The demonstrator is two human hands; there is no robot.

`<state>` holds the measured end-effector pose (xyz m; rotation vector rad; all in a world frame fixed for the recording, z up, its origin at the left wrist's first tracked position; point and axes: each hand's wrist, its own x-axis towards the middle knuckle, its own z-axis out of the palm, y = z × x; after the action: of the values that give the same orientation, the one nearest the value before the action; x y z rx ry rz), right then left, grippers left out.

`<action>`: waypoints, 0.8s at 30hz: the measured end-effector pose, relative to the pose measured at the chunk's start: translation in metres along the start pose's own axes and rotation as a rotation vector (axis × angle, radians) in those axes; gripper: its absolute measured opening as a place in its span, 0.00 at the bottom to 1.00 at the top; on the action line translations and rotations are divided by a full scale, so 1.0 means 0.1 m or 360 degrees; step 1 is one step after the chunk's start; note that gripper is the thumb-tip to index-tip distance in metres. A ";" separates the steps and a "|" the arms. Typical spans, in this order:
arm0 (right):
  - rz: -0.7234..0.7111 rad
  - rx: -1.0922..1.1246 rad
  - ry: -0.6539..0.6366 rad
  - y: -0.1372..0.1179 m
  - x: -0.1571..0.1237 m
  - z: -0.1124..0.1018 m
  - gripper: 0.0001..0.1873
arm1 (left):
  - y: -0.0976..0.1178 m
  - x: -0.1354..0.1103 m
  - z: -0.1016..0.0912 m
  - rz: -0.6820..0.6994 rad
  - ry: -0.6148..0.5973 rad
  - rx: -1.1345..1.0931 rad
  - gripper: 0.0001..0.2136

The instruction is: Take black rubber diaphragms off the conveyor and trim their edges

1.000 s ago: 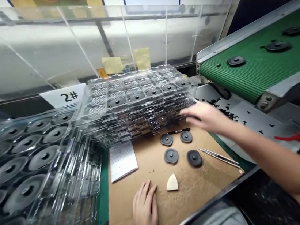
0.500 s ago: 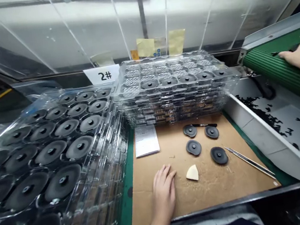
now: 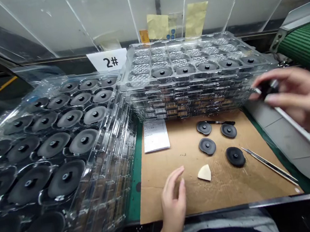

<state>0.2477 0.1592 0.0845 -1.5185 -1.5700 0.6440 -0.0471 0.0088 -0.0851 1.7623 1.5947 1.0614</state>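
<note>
My right hand [image 3: 292, 94] is in the air at the right, over the rim of the white bin. Its thumb and fingers pinch a small black part [image 3: 267, 88] with shiny spots; blur hides its exact kind. Low over the cardboard sheet [image 3: 194, 198] is my left hand [image 3: 175, 199], empty, thumb and fingers apart. A cream wedge-shaped sponge [image 3: 204, 173] lies just right of it. Beyond are black rounded discs with a raised centre: one disc [image 3: 207, 146] in the middle, another disc [image 3: 235, 156] to the right, two more behind.
Stacked clear trays [image 3: 191, 88] stand at the back. On the left, more trays [image 3: 93, 169] hold rows of black discs. Tweezers [image 3: 270, 165], a black pen [image 3: 220, 122] and a paper form [image 3: 155, 135] lie on the cardboard. A green conveyor belt [image 3: 303, 47] and white bin [image 3: 276, 123] are on the right.
My right hand has come from the green belt leftwards and nearer, now with a black part in its fingers. My left hand has lifted and its thumb and fingers have spread. The view has shifted slightly.
</note>
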 end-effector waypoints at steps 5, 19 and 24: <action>0.1028 0.1131 -0.1271 0.23 -1.12 0.75 0.19 | 0.46 -0.02 -0.15 0.0623 -0.0426 -0.0212 0.27; 0.1560 0.1557 -0.1284 0.45 -1.80 1.12 0.23 | 0.67 0.38 -0.33 0.0376 -0.1365 -0.0530 0.22; 0.0739 0.0382 -0.1219 0.54 -1.53 1.22 0.24 | 0.42 0.08 -0.22 -0.0618 -0.0698 -0.1403 0.27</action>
<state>0.1627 0.0398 -0.0562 -1.5421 -1.5728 1.7740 -0.0419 0.0069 -0.0369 0.9451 0.9125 0.8947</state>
